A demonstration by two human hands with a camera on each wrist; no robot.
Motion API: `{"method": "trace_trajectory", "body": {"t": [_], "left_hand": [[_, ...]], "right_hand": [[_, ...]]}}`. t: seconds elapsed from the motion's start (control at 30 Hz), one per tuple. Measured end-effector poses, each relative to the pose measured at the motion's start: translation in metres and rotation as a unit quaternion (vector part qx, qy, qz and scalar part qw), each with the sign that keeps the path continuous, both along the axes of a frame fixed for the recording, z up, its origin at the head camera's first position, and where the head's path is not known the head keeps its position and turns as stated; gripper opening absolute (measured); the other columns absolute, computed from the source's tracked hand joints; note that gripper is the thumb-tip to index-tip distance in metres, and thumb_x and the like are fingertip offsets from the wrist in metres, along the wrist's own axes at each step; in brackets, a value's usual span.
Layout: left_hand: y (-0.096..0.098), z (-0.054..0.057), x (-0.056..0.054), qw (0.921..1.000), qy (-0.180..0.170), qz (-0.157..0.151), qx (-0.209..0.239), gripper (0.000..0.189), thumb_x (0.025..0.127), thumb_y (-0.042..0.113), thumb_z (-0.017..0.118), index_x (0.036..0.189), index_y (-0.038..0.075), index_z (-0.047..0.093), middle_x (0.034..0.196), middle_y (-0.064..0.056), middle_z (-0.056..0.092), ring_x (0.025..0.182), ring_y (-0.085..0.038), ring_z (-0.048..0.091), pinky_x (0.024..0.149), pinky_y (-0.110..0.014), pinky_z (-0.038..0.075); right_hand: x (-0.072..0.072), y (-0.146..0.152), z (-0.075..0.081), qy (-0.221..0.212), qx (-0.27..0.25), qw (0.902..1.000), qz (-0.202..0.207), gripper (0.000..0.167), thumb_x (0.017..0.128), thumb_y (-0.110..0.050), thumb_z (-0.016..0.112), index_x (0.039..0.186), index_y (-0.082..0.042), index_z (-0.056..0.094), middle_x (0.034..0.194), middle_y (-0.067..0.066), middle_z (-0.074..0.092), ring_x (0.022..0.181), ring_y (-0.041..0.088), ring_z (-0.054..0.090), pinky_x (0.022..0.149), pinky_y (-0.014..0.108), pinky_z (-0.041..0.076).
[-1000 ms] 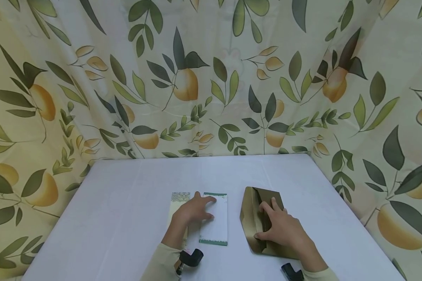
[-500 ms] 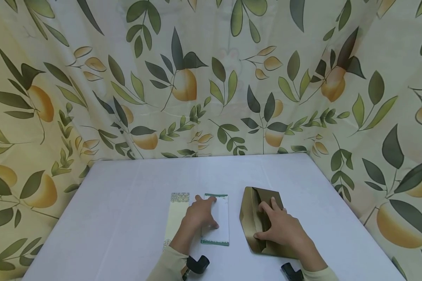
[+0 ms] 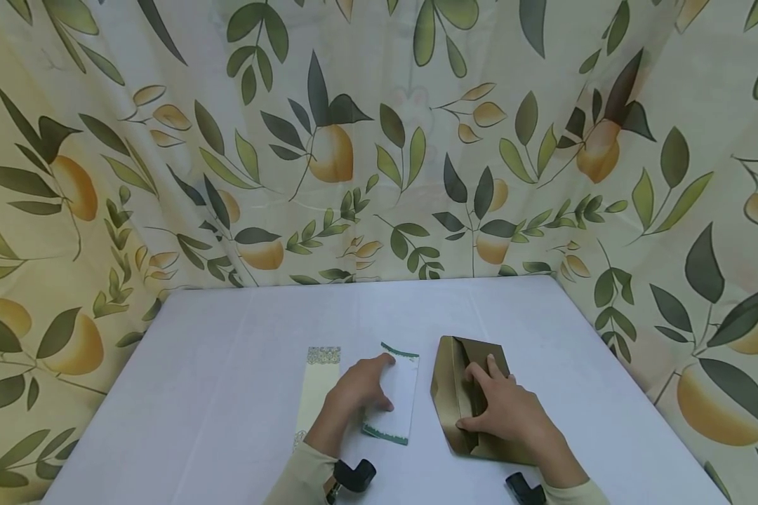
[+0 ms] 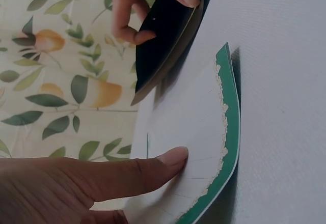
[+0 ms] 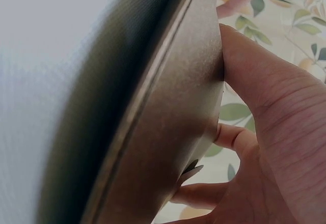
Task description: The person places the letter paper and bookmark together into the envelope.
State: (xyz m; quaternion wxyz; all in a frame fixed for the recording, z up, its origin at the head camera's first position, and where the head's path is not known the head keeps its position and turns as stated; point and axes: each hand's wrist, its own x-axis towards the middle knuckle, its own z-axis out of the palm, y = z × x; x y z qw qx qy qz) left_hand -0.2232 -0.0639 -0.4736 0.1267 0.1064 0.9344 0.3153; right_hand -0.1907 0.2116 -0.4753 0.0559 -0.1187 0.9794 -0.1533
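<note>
A white card with green borders [image 3: 402, 396] is in my left hand [image 3: 357, 387]. The thumb lies on its face and the fingers reach its far end. In the left wrist view the card [image 4: 226, 117] bows, its near edge lifted off the cloth. To the right lies a gold envelope [image 3: 445, 410], its flap spread to the left. My right hand [image 3: 512, 414] holds the envelope's mouth apart, thumb at the near side and fingers at the far side. The right wrist view shows the envelope's gold paper [image 5: 168, 96] bulging; some fingertips are hidden.
A pale yellow card with a patterned band [image 3: 318, 386] lies left of my left hand, partly behind the forearm. A white cloth covers the table [image 3: 227, 379]. A fruit-and-leaf patterned curtain [image 3: 379, 175] hangs behind and at both sides.
My left hand first shifts right over the white card. The card then turns slightly, moves right and bends up under the grip. The right hand and envelope stay put.
</note>
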Motion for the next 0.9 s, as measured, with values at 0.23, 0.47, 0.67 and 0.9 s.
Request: {"method": "trace_trajectory", "body": {"t": [0.23, 0.47, 0.67, 0.9], "left_hand": [[-0.004, -0.006, -0.005, 0.9994, 0.032, -0.014, -0.004, 0.072, 0.067, 0.001, 0.095, 0.132, 0.013, 0.067, 0.131, -0.014, 0.067, 0.117, -0.038, 0.061, 0.089, -0.054, 0.053], [-0.011, -0.004, -0.008, 0.9985, 0.035, -0.03, 0.029, 0.062, 0.071, -0.001, 0.092, 0.128, 0.012, 0.07, 0.123, -0.012, 0.069, 0.11, -0.031, 0.064, 0.091, -0.049, 0.053], [-0.015, -0.004, -0.012, 0.9982, 0.023, -0.036, 0.042, 0.06, 0.075, 0.003, 0.091, 0.13, 0.012, 0.07, 0.121, -0.013, 0.069, 0.104, -0.027, 0.064, 0.087, -0.046, 0.054], [-0.019, -0.002, -0.013, 0.9959, 0.015, -0.032, 0.083, 0.063, 0.075, 0.001, 0.09, 0.132, 0.017, 0.069, 0.121, -0.012, 0.066, 0.106, -0.029, 0.061, 0.082, -0.045, 0.054]], "right_hand": [[0.0, 0.0, 0.0, -0.001, -0.004, 1.0, 0.0, 0.084, 0.067, -0.058, 0.091, 0.131, -0.018, 0.054, 0.154, 0.043, 0.028, 0.114, 0.077, 0.044, 0.063, 0.068, 0.05], [0.001, -0.001, 0.0, -0.005, -0.007, 1.0, 0.001, 0.082, 0.067, -0.058, 0.091, 0.129, -0.019, 0.053, 0.154, 0.043, 0.028, 0.114, 0.077, 0.044, 0.062, 0.067, 0.05], [-0.001, 0.0, 0.0, -0.008, -0.005, 1.0, 0.0, 0.083, 0.067, -0.059, 0.091, 0.129, -0.02, 0.053, 0.155, 0.043, 0.027, 0.115, 0.076, 0.044, 0.062, 0.066, 0.05], [-0.001, 0.001, -0.001, -0.011, -0.001, 0.9999, -0.001, 0.083, 0.067, -0.06, 0.091, 0.129, -0.02, 0.053, 0.155, 0.042, 0.027, 0.115, 0.076, 0.045, 0.06, 0.063, 0.05]]}}
